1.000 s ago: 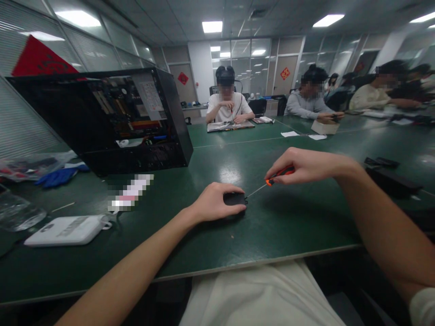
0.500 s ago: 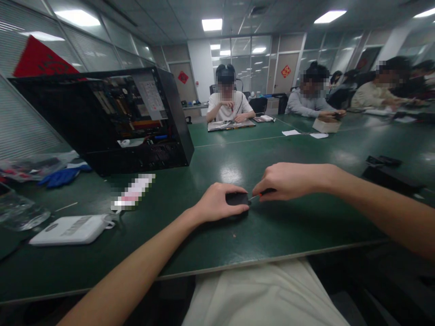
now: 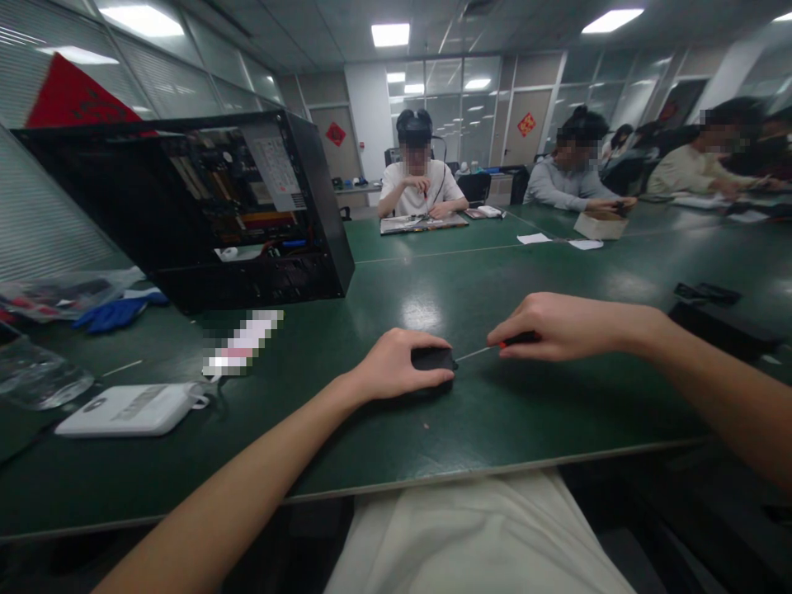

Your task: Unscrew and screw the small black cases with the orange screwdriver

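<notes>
A small black object [image 3: 433, 361], shaped like a computer mouse, lies on the green table [image 3: 396, 445], and my left hand [image 3: 401, 363] grips it between thumb and fingers. My right hand [image 3: 544, 326] is closed around the black and red handle of a screwdriver [image 3: 476, 355]. Its thin metal shaft points left, with the tip at the right end of the black object. Whether the tip touches or enters it is too small to tell.
An open black computer case [image 3: 247, 285] stands at the back left. Nearer are a white power bank [image 3: 129, 411], blue gloves [image 3: 111, 315] and a clear plastic container [image 3: 43, 375]. Black items [image 3: 721, 330] lie at right. Across the table sits a person [image 3: 426, 186]; others sit farther right.
My right hand has moved right, away from the black object, and more of the screwdriver shaft shows. My left hand still holds the object. The view has shifted slightly.
</notes>
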`<action>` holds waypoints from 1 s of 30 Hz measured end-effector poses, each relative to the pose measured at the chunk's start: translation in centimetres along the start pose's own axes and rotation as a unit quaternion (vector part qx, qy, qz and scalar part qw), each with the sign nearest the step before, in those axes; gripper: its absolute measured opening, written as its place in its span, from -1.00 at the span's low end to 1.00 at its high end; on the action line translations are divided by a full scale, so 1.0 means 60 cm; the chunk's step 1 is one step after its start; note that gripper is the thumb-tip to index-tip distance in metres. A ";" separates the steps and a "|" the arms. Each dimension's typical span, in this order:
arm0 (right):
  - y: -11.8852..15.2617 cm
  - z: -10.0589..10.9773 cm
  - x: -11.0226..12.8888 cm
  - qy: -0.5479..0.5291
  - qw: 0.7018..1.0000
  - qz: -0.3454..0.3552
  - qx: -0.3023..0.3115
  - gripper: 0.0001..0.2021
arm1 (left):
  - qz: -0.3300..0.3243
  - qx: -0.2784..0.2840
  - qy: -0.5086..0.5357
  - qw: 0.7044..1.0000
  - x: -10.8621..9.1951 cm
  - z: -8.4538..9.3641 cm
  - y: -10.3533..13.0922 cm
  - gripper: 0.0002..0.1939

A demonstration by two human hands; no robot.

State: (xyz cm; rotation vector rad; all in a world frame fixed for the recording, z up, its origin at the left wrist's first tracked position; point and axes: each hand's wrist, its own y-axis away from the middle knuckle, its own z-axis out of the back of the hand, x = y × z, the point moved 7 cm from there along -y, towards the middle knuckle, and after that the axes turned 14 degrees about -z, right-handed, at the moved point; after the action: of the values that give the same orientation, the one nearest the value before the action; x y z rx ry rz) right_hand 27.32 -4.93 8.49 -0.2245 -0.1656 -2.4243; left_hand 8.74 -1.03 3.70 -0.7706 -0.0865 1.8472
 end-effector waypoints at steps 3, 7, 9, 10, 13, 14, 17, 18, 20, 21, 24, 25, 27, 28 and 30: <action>-0.002 -0.017 -0.008 -0.025 1.000 0.003 -0.001 -0.68 | 0.001 0.000 0.000 1.000 0.001 0.000 0.000 -0.57; -0.010 -0.048 -0.027 -0.067 0.998 -0.018 -0.013 -0.61 | -0.002 0.005 -0.001 1.000 0.000 -0.001 -0.001 -0.58; -0.013 -0.057 -0.034 -0.080 0.996 -0.023 -0.022 -0.60 | -0.003 0.006 -0.001 1.000 0.000 -0.001 -0.001 -0.59; -0.014 -0.060 -0.036 -0.083 0.996 -0.022 -0.027 -0.60 | -0.003 0.006 -0.001 1.000 0.000 -0.001 -0.001 -0.59; -0.012 -0.059 -0.036 -0.087 0.995 -0.017 -0.035 -0.62 | -0.003 0.005 0.000 1.000 0.001 -0.001 -0.001 -0.58; -0.010 -0.058 -0.035 -0.086 0.996 -0.017 -0.033 -0.62 | -0.004 0.005 0.000 1.000 0.001 -0.001 -0.001 -0.58; -0.003 -0.052 -0.035 -0.085 0.996 -0.022 -0.031 -0.63 | -0.011 0.003 0.007 1.000 0.001 -0.001 -0.001 -0.59; -0.001 -0.051 -0.036 -0.086 0.996 -0.025 -0.031 -0.63 | -0.014 0.003 0.009 1.000 0.000 -0.001 -0.001 -0.59; 0.001 -0.054 -0.036 -0.090 0.995 -0.025 -0.031 -0.63 | -0.021 0.004 0.010 1.000 -0.002 -0.001 -0.001 -0.59; 0.001 -0.057 -0.035 -0.091 0.995 -0.023 -0.032 -0.63 | -0.022 0.004 0.008 1.000 -0.002 -0.001 -0.001 -0.59; -0.006 -0.073 -0.030 -0.093 0.995 -0.019 -0.035 -0.63 | -0.021 0.000 0.005 1.000 -0.002 -0.001 0.000 -0.59; -0.009 -0.079 -0.028 -0.092 0.995 -0.019 -0.038 -0.63 | -0.020 -0.002 0.006 1.000 -0.002 0.000 0.000 -0.59; -0.016 -0.089 -0.024 -0.091 0.995 -0.023 -0.044 -0.62 | -0.018 -0.005 0.009 1.000 0.000 0.000 0.000 -0.59; -0.018 -0.093 -0.023 -0.091 0.994 -0.025 -0.047 -0.61 | -0.017 -0.005 0.011 1.000 0.000 -0.001 0.000 -0.59; -0.021 -0.098 -0.021 -0.092 0.994 -0.029 -0.050 -0.60 | -0.015 -0.005 0.013 1.000 0.000 -0.001 0.000 -0.59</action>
State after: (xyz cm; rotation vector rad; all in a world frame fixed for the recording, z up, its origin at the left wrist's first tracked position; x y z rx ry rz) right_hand 26.74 -4.23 2.41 -0.4950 -0.1350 -2.4713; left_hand 8.79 -1.05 3.64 -0.7960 -0.0894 1.8081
